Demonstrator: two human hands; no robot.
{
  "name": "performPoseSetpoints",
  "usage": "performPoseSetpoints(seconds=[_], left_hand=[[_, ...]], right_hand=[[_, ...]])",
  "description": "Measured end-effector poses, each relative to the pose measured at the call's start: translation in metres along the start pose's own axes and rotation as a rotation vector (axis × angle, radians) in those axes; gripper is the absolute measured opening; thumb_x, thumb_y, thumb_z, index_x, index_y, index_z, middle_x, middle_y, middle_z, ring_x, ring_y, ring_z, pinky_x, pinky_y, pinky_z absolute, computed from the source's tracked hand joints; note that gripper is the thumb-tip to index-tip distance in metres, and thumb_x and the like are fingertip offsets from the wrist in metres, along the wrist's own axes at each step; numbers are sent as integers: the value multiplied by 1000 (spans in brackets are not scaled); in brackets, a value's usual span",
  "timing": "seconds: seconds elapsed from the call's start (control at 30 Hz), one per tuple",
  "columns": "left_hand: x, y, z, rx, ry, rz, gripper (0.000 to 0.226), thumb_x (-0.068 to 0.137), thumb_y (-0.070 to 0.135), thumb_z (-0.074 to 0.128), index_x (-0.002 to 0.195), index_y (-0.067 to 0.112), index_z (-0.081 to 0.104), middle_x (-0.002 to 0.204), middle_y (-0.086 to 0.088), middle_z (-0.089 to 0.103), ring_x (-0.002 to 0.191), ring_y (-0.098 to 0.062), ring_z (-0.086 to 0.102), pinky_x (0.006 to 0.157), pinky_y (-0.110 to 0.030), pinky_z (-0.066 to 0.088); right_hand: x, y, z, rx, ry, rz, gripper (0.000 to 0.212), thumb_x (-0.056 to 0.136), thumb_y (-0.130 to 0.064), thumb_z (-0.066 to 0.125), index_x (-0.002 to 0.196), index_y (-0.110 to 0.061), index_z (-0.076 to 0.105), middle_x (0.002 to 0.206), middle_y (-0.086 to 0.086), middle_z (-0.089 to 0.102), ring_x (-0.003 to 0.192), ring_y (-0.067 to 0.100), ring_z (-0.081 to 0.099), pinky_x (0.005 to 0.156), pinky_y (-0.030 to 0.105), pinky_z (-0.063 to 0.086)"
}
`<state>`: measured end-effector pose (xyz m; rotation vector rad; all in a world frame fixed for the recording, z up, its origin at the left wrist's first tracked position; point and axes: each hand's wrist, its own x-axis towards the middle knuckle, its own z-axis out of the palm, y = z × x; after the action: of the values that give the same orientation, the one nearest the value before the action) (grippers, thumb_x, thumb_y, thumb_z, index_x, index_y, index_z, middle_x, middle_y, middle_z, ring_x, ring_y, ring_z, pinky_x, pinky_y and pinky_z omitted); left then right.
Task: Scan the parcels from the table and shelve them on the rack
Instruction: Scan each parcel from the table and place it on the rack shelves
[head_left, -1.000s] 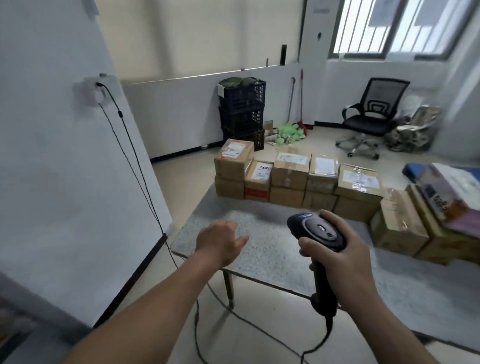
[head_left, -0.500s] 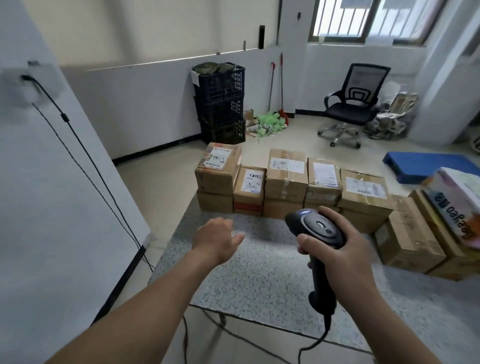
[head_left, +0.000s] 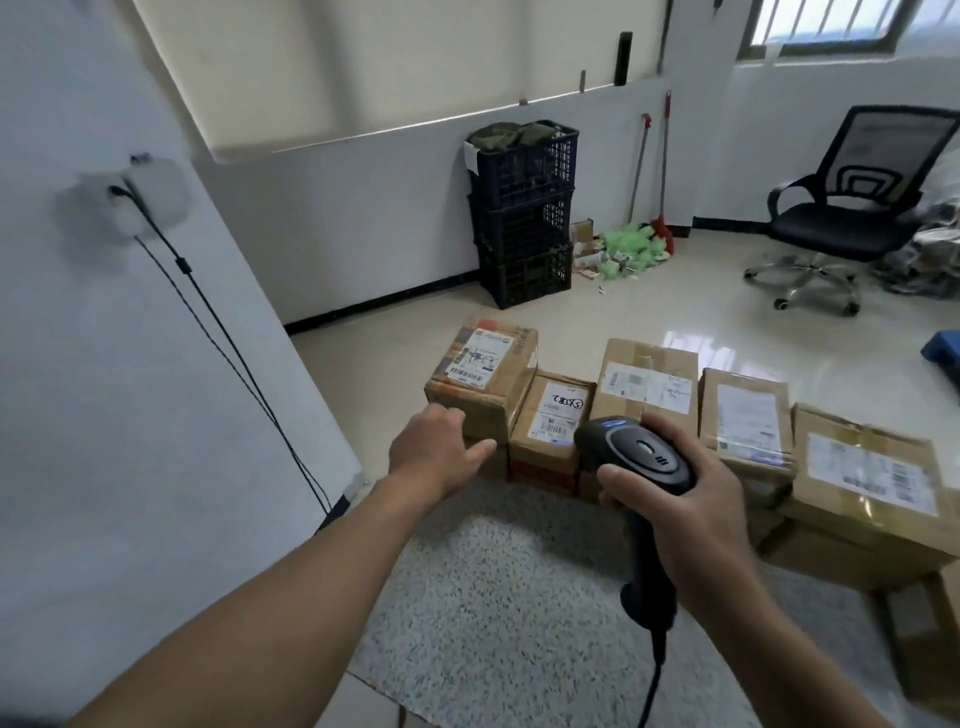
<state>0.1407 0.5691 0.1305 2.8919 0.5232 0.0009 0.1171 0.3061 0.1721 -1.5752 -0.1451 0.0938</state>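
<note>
While the right grip (head_left: 696, 514) is clasping a barcode scanner (head_left: 639, 457), the slack left grip (head_left: 434, 454) is hovering at the side of a stiff, probably light carton (head_left: 483, 374).

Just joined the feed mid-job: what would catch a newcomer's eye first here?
Dead centre, the right hand holds a black barcode scanner above the speckled table. Just beyond it a row of labelled cardboard parcels lines the table's far edge, with the left hand stretched out at the leftmost parcel. Behind stand stacked dark crates and, further right, an office chair.
</note>
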Motion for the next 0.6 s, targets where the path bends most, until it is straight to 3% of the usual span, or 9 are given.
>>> performPoseSetpoints(seconds=[0.2, 0.33, 0.6], left_hand=[[58, 12, 2, 13, 12, -99, 83, 77, 78, 60, 136, 20, 54, 135, -6, 49, 121, -25, 48, 95, -42, 52], [97, 23, 10, 62, -61, -148, 90, 68, 88, 58, 131, 24, 50, 141, -10, 40, 123, -31, 41, 100, -48, 47], [143, 18, 37, 82, -217, -179, 111, 61, 94, 56, 147, 29, 30, 159, -16, 16, 138, -50, 27, 112, -61, 32]], right_hand=[[42, 10, -2, 30, -17, 25, 94, 51, -31, 97, 137, -23, 60, 115, -2, 69, 102, 26, 72, 91, 52, 60], [55, 20, -2, 8, 11, 49, 90, 49, -41, 87, 134, -22, 63, 107, -9, 73, 97, 20, 73, 87, 49, 62], [62, 30, 8, -33, 113, 100, 95, 46, -46, 85, 134, -20, 62, 104, -10, 74, 94, 24, 74, 84, 43, 62]])
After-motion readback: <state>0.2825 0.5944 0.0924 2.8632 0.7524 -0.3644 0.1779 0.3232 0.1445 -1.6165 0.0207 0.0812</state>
